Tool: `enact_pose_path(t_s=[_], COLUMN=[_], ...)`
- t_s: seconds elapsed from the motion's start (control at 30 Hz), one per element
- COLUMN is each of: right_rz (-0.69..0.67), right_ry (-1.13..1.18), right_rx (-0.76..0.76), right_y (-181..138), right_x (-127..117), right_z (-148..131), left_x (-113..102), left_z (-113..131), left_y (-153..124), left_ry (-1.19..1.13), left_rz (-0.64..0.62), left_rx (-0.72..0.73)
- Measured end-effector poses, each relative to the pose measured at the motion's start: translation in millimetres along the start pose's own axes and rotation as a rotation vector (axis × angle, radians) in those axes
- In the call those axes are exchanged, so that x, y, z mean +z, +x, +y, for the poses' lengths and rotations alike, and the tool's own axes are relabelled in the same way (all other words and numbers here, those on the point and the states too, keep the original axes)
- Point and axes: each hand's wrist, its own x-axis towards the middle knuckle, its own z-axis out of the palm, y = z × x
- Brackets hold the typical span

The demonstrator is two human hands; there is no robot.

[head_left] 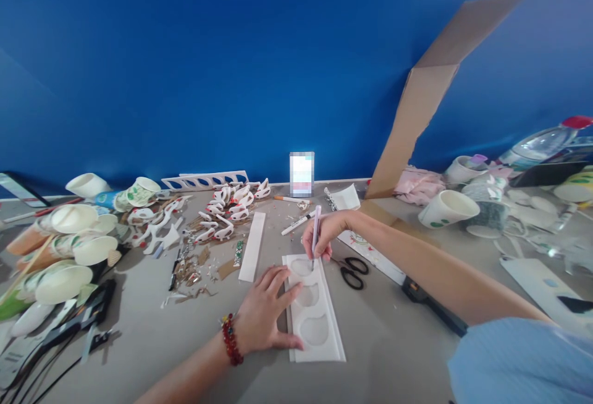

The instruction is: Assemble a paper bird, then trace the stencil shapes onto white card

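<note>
A white stencil strip (323, 305) with three large round cut-outs lies on a white sheet on the grey table. My left hand (266, 311) rests spread over its left edge, fingers apart, pressing on it. A pale purple pen (316, 231) stands nearly upright in my right hand (320, 236); its tip touches the right side of the farthest cut-out. Just right of the stencil lie black-handled scissors (354, 273), their blades partly hidden near my right hand.
A white strip (252, 246), a marker (295, 223) and bird-like white cutouts (222, 226) lie beyond my hands. Paper cups (69, 274) crowd the left side. Bent cardboard (407, 113) rises at the right, near another cup (449, 209). A lit phone (301, 174) stands against the blue wall.
</note>
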Motion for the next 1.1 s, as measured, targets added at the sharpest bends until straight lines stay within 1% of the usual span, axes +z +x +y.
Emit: enact_pose_path(t_s=[0.23, 0.33, 0.43, 0.63, 0.83, 1.1], right_rz=[0.154, 0.188, 0.180, 0.116, 0.065, 0.055], right_ry=[0.093, 0.118, 0.126, 0.105, 0.067, 0.024], right_rx=[0.009, 0.013, 0.027, 0.080, 0.122, 0.146], right_y=[-6, -4, -2, 8, 16, 12], right_x=[13, 15, 13, 2, -8, -15], right_z=[16, 19, 18, 11, 7, 0], left_x=[0, 0, 0, -1, -2, 0], left_z=[0, 1, 1, 1, 2, 1], left_y=[0, 0, 1, 0, 0, 0], left_ry=[0.016, 0.019, 0.016, 0.014, 0.012, 0.015], left_rz=[0.011, 0.015, 0.010, 0.003, -0.033, 0.004], left_rx=[0.008, 0.006, 0.000, 0.003, -0.009, -0.003])
